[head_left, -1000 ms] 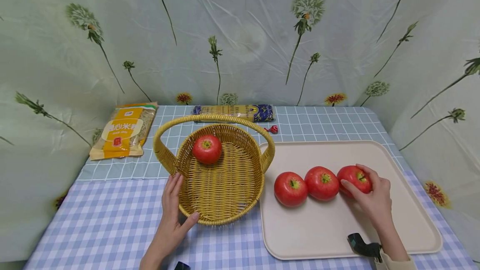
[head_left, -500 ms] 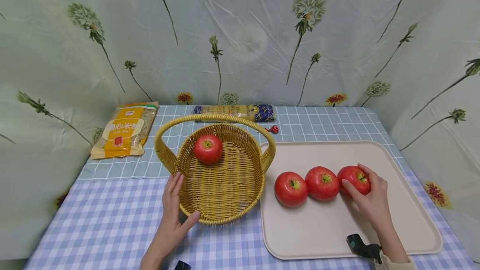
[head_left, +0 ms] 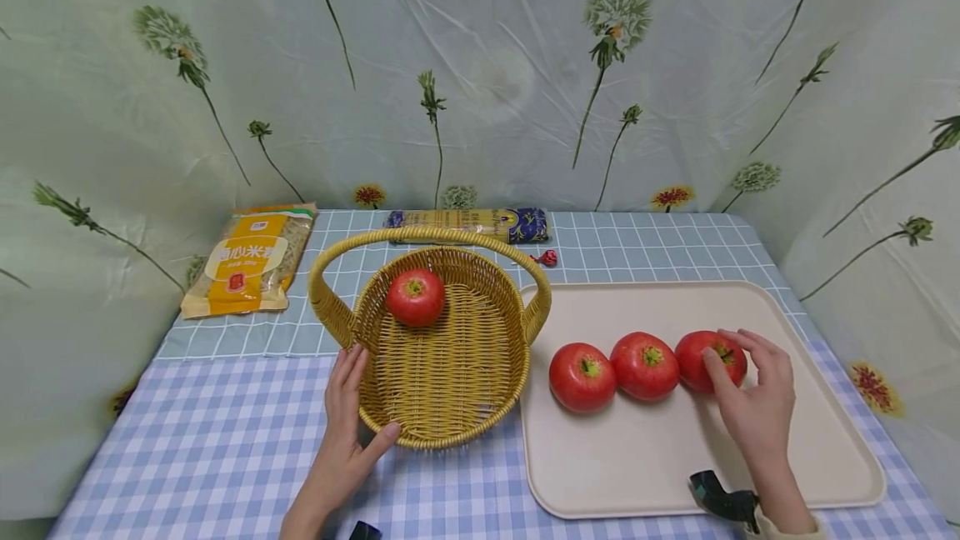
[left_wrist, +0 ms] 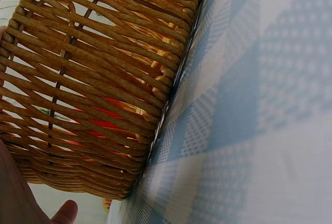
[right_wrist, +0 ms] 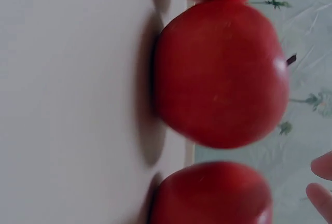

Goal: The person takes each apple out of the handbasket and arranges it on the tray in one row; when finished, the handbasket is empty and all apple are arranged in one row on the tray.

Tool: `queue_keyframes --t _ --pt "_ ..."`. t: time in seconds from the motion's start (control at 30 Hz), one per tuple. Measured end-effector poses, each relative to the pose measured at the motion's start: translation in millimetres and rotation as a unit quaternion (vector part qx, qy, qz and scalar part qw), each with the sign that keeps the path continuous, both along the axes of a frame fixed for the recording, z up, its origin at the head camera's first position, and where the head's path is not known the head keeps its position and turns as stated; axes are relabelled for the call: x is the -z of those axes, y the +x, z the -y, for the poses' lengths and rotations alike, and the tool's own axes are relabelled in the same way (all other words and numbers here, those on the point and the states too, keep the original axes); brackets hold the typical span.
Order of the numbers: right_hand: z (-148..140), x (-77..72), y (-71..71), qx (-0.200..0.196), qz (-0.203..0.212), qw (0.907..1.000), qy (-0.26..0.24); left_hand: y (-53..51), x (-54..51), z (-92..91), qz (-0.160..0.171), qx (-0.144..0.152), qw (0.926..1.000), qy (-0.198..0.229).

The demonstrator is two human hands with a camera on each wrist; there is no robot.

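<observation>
My left hand (head_left: pixel 347 430) rests against the left front rim of a yellow wicker basket (head_left: pixel 442 390), fingers fairly straight, thumb at the front edge. One red apple (head_left: pixel 415 298) lies inside the basket at the back left. The left wrist view shows the woven side (left_wrist: pixel 98 79) close up. Three more apples sit in a row on a beige tray (head_left: pixel 615 473). Over the rightmost apple (head_left: pixel 701 357) is my right hand (head_left: pixel 759 411), its thumb and fingers loosely spread above the fruit. Fingertips (right_wrist: pixel 321 167) appear apart from the apples in the right wrist view.
Touching that apple is the middle one (head_left: pixel 645 367), with the left apple (head_left: pixel 581 377) beside it. An arched handle (head_left: pixel 427 235) spans the basket. Behind lie a long yellow-blue packet (head_left: pixel 468 225), a red wrapped candy (head_left: pixel 548 258) and an orange grain bag (head_left: pixel 251 261).
My right hand has loosened from the rightmost apple and shifted slightly right, its thumb rising off the apple's side. The apple has barely moved. My left hand and the basket stay put.
</observation>
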State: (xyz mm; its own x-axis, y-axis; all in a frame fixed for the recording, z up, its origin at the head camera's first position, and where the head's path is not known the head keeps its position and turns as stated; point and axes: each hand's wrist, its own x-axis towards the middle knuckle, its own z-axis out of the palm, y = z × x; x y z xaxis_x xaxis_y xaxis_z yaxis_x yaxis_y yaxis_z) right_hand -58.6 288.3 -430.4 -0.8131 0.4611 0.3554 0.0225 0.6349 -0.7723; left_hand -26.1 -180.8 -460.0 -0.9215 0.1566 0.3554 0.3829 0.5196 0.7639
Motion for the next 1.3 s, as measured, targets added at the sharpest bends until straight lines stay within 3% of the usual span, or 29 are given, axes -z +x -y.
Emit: queue_keyframes --t 0.1,0.27,0.47,0.77,1.03,1.3 --pt "13.4 -13.2 3.8 -0.015 -0.036 0.9992 0.0 0.1 0.1 -0.3 0.0 0.0 1.0 -0.001" --pt "28.1 -20.2 4.9 -0.048 -0.064 0.9966 0.022 0.1 -0.3 -0.5 0.0 0.0 1.0 -0.002" --pt "53.2 -30.0 1.5 -0.133 -0.127 0.9824 0.035 0.5 -0.7 -0.4 -0.001 0.0 1.0 0.001" --pt "102.5 -47.8 -3.2 -0.27 -0.206 0.9404 0.012 1.0 0.0 0.0 0.0 0.001 1.0 0.003" --pt "152.9 -78.8 -0.2 -0.363 -0.244 0.8992 -0.008 1.1 -0.6 0.0 0.0 0.0 1.0 0.003" --pt "183.2 -65.6 -15.2 -0.443 -0.252 0.8604 -0.018 0.6 -0.4 -0.1 0.002 0.001 1.0 0.002"
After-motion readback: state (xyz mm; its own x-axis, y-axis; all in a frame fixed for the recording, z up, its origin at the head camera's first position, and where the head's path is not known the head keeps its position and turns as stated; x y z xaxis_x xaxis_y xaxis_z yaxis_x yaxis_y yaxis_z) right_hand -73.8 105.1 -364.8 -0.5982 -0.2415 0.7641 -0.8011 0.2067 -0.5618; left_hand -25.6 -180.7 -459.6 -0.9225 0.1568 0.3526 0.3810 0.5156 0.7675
